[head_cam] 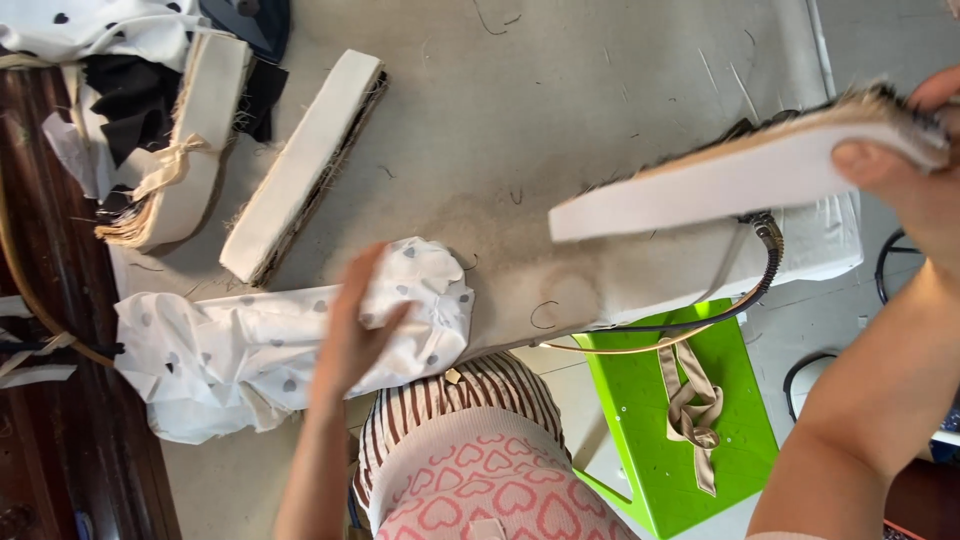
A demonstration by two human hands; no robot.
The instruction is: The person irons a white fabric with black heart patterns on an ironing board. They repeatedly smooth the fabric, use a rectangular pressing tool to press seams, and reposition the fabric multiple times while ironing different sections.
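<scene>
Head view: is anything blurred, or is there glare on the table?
Head view: the left hand on the spotted white cloth is motion-blurred; the right hand and its white bundle are slightly soft; lighting is even, with no glare on the table.
</scene>
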